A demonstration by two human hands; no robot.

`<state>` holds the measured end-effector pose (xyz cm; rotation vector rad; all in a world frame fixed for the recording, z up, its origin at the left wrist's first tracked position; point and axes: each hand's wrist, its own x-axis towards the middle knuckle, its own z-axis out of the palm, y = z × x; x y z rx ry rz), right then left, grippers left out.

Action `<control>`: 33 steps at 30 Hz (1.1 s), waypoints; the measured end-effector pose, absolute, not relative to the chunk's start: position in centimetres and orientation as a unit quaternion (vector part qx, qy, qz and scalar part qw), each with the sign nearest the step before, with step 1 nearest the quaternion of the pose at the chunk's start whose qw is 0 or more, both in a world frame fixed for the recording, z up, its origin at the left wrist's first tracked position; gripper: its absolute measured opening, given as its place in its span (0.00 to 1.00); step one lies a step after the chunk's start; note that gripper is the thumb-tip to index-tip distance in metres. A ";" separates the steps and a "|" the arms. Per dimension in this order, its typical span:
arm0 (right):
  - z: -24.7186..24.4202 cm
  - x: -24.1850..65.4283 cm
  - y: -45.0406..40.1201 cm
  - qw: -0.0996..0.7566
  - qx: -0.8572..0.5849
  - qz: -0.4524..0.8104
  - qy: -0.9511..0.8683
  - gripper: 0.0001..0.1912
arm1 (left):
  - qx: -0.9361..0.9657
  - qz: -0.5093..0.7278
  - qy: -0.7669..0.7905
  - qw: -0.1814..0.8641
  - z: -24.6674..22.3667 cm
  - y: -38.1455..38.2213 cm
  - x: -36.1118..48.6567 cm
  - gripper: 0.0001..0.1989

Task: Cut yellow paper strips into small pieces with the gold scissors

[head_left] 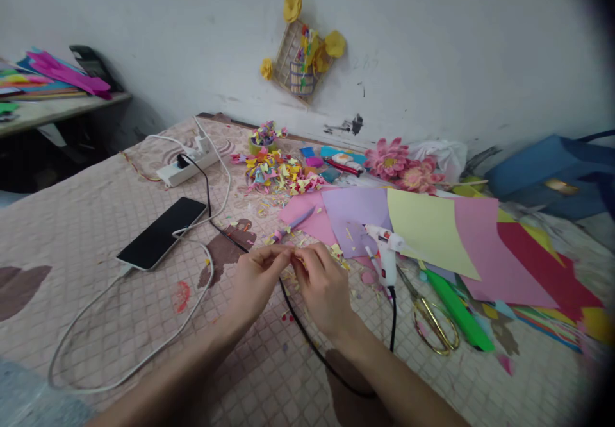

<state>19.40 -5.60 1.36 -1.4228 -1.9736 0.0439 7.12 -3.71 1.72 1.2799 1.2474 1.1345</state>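
My left hand point(262, 279) and my right hand point(324, 286) meet fingertip to fingertip above the patterned cloth. Both are closed in a pinch, and whatever lies between the fingertips is too small to make out. Just beyond them are a rolled purple paper piece point(300, 220) and scattered yellow scraps. A white glue gun point(387, 254) rests to the right of my right hand, its black cable running beneath my hands. Gold-handled scissors point(435, 324) lie open farther right, beside a green cutter point(459, 311).
A phone point(163, 233) with a white cable and a power strip point(188, 165) are on the left. Behind my hands sits a heap of small colourful paper pieces point(271, 170). Coloured sheets point(425, 222), pink flowers point(388, 158) and a blue bag point(542, 177) occupy the right.
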 end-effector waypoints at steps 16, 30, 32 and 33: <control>1.4 19.6 -4.7 0.455 -0.570 0.201 -0.654 0.04 | 0.671 0.470 0.479 0.314 1.2 -5.2 7.6 0.12; 0.3 20.5 -3.7 0.484 -0.563 0.359 -0.565 0.05 | 0.757 0.428 0.453 0.195 0.4 -4.6 7.5 0.13; 0.3 20.5 -3.6 0.488 -0.562 0.371 -0.555 0.05 | 0.764 0.424 0.451 0.181 0.3 -4.6 7.5 0.13; 0.4 20.5 -3.6 0.489 -0.562 0.375 -0.552 0.05 | 0.767 0.422 0.450 0.176 0.2 -4.6 7.5 0.14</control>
